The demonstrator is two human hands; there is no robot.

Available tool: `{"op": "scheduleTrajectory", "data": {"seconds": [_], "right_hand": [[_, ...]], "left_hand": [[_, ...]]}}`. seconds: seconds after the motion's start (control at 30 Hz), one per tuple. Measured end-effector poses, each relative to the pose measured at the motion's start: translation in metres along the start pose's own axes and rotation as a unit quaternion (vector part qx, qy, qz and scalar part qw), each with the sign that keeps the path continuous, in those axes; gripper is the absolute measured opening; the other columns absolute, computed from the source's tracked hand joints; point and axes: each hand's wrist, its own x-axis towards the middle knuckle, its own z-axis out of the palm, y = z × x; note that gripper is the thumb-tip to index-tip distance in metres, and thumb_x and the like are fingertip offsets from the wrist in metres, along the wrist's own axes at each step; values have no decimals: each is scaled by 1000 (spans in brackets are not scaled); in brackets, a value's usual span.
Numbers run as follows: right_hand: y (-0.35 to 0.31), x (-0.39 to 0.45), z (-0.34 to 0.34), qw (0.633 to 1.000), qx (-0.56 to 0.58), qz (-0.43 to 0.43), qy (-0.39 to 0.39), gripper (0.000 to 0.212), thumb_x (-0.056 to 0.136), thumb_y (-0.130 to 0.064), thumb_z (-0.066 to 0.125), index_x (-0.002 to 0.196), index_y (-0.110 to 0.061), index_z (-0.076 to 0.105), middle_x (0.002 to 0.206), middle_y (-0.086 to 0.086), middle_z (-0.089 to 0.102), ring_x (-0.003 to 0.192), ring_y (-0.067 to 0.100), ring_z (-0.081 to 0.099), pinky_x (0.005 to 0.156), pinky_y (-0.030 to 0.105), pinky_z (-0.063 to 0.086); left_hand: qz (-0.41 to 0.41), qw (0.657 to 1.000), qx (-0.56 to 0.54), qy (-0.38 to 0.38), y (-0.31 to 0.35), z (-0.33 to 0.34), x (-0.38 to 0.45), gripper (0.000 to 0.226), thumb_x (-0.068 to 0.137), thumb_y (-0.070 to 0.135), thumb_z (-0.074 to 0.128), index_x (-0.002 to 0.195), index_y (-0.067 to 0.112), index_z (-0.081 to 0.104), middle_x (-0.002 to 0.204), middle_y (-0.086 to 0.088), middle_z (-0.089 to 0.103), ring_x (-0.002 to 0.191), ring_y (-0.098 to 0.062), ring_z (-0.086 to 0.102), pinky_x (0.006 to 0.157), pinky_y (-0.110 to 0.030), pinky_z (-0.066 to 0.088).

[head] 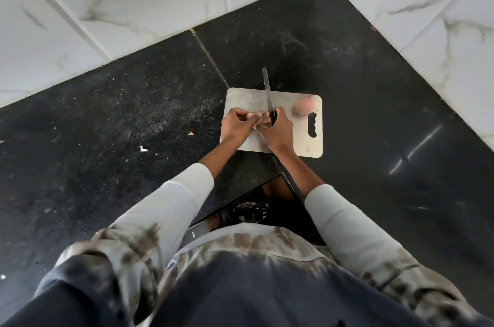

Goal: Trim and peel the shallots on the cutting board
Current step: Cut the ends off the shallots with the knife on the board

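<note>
I look down on a black stone counter (107,118) in a corner, with white marbled wall tiles (149,0) along its far and right edges. Pale scraps (143,149) of peel dot the counter left of the board, and dust speckles the stone. A pale cutting board (299,139) lies near the counter's front edge, its handle slot at the right end. One whole shallot (304,106), pinkish and unpeeled, rests at the board's far right corner, just beside the slot and apart from the hands.

Both hands meet over the board's left half. My left hand (236,126) has its fingers curled, pinching a small shallot piece (255,120) that is mostly hidden between the two hands. My right hand (278,131) is wrapped around the dark handle of a knife (268,96); the thin blade points away from me, past the board's far edge. Its thumb seems to press at the held shallot, though I cannot tell exactly. Light sleeves (171,209) cover both forearms.
</note>
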Motion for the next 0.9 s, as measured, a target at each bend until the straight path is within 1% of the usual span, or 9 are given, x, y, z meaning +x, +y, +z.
{"op": "scheduleTrajectory", "data": {"seconds": [0.07, 0.17, 0.23, 0.3, 0.43, 0.53, 0.67, 0.8, 0.9], "right_hand": [[2, 2, 0, 1000, 0, -1, 10, 56, 84, -48, 85, 124, -23, 55, 119, 2, 68, 107, 22, 66, 96, 36, 58], [1, 5, -6, 1000, 4, -7, 15, 48, 89, -39, 83, 125, -20, 56, 119, 3, 68, 108, 20, 65, 97, 37, 58], [0, 6, -10, 1000, 1, -11, 10, 47, 92, -32, 81, 129, -17, 56, 120, 4, 69, 106, 17, 65, 94, 32, 58], [0, 9, -11, 1000, -9, -13, 6, 49, 93, -31, 81, 133, -15, 57, 122, 4, 70, 105, 17, 68, 82, 20, 56], [0, 11, -12, 1000, -10, -8, 4, 53, 92, -32, 82, 137, -18, 57, 128, 5, 68, 98, 13, 70, 64, 5, 49], [1, 11, -14, 1000, -14, -10, 8, 53, 92, -30, 82, 137, -16, 57, 128, 6, 69, 107, 17, 71, 86, 19, 57], [4, 12, -16, 1000, -10, -6, 3, 45, 93, -24, 80, 132, -16, 58, 124, 6, 71, 109, 19, 71, 84, 18, 55], [3, 9, -19, 1000, -1, -11, 4, 43, 95, -19, 78, 132, -12, 58, 123, 8, 70, 112, 21, 69, 97, 34, 59], [2, 8, -22, 1000, -5, -17, 15, 43, 97, -14, 74, 136, -11, 55, 128, 9, 67, 119, 23, 64, 95, 28, 50]], "left_hand": [[2, 1000, 29, -8, 1, -3, 0, 30, 93, 51, 73, 98, 22, 68, 93, 8, 71, 88, -10, 68, 74, -26, 56], [22, 997, 70, -28, -5, -10, 5, 24, 100, 38, 64, 78, 28, 65, 82, 5, 70, 87, -22, 72, 83, -43, 61], [49, 994, 91, -49, -10, -15, 6, 16, 94, 27, 71, 78, 29, 69, 84, 8, 73, 87, -15, 72, 86, -44, 61], [81, 988, 110, -70, -13, -19, 7, 9, 88, 23, 79, 84, 25, 72, 86, 10, 75, 85, -10, 72, 86, -43, 62], [130, 975, 153, -95, -9, -23, 8, 29, 81, 38, 90, 92, 23, 67, 85, 10, 73, 79, -8, 71, 77, -38, 63], [167, 961, 184, -118, -3, -24, 9, 40, 83, 30, 89, 111, 26, 61, 87, 8, 72, 78, -10, 71, 76, -40, 63], [246, 920, 261, -157, 6, -23, 10, 48, 93, 23, 76, 135, 37, 57, 91, 6, 70, 85, -17, 70, 77, -39, 59], [280, 898, 288, -178, 8, -21, 12, 40, 96, 23, 72, 134, 34, 63, 102, 8, 66, 94, -20, 68, 79, -36, 54], [277, 904, 282, -165, 4, -21, 13, 38, 95, 26, 72, 131, 33, 63, 98, 11, 63, 92, -19, 67, 78, -35, 54]]}}
